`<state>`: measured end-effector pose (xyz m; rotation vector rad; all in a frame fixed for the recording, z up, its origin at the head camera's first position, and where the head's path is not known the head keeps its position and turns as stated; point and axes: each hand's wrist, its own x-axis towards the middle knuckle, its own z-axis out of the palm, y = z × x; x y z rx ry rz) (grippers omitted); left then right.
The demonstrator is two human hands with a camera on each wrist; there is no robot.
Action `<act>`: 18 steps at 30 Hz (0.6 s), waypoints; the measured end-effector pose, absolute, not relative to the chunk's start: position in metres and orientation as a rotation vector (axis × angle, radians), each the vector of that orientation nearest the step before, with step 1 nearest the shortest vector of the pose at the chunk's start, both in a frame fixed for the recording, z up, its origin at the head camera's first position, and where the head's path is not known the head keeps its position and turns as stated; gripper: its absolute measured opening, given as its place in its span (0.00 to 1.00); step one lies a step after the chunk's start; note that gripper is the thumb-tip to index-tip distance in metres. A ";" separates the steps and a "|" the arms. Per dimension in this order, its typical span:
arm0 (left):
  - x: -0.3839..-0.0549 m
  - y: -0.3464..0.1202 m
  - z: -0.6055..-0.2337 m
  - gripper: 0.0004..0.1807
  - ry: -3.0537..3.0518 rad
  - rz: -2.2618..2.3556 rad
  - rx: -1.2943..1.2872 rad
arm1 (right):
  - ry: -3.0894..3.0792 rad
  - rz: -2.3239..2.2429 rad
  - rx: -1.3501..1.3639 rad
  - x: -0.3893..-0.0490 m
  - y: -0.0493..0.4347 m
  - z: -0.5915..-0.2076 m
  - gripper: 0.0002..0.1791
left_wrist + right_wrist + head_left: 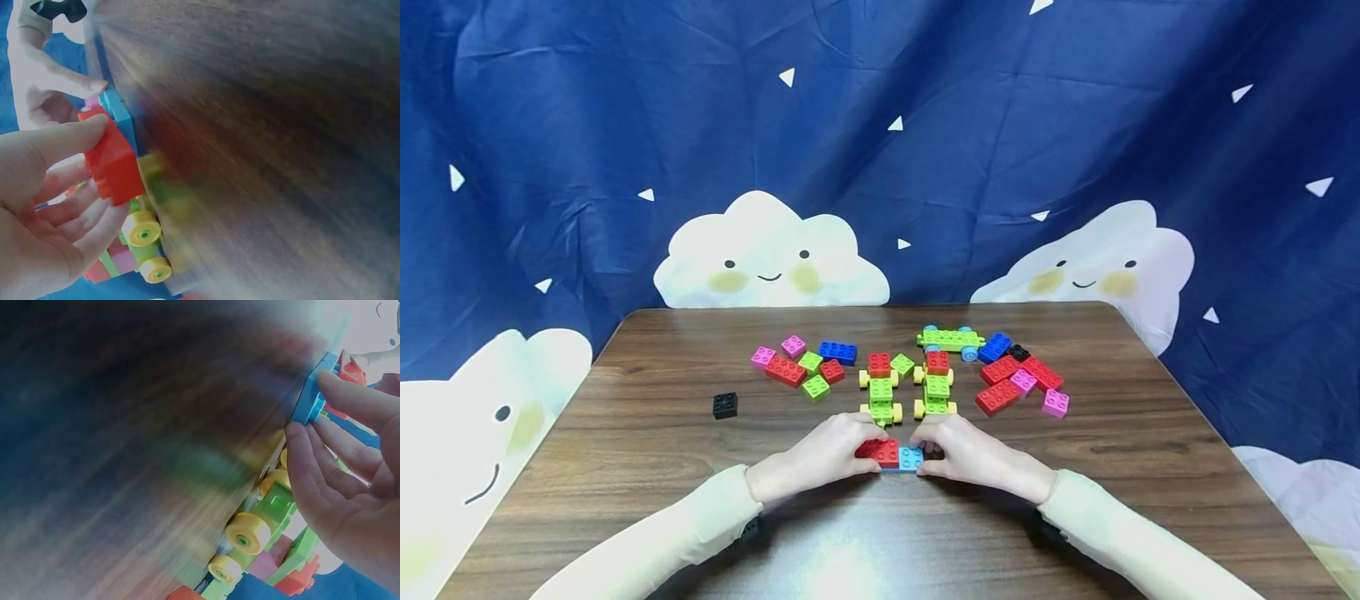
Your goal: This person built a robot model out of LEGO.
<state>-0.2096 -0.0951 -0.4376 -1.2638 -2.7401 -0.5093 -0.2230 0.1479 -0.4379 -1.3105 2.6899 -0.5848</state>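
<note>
Near the middle of the table, my left hand (820, 454) pinches a red brick (117, 161) between thumb and fingers. Joined end to side with it is a light blue brick (911, 459), whose bare studs show at the right; the red one seems to lie on its left part. The thumb and fingers of my right hand (981, 454) pinch the blue brick's right end, seen also in the right wrist view (312, 390). Just beyond the hands stand two green toy cars (881, 390) with yellow wheels and red bricks on top.
Farther back is a long green car base (951, 340) with blue wheels. Loose red, pink, blue and green bricks (786, 372) lie at the left, more red and pink ones (998, 397) at the right. A black brick (725, 405) sits alone at the left.
</note>
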 end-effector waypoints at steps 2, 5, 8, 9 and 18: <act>-0.210 -0.095 -0.437 0.18 -2.740 -0.499 -1.265 | 2.690 -0.583 -1.306 -0.223 0.148 -0.438 0.14; -0.210 -0.094 -0.437 0.17 -2.736 -0.487 -1.268 | 2.690 -0.582 -1.301 -0.224 0.148 -0.438 0.14; -0.210 -0.093 -0.436 0.17 -2.741 -0.479 -1.263 | 2.687 -0.581 -1.292 -0.224 0.147 -0.438 0.14; -0.210 -0.093 -0.436 0.17 -2.742 -0.476 -1.261 | 2.684 -0.582 -1.286 -0.225 0.147 -0.437 0.14; -0.209 -0.091 -0.437 0.17 -2.759 -0.475 -1.242 | 2.663 -0.570 -1.279 -0.226 0.147 -0.435 0.13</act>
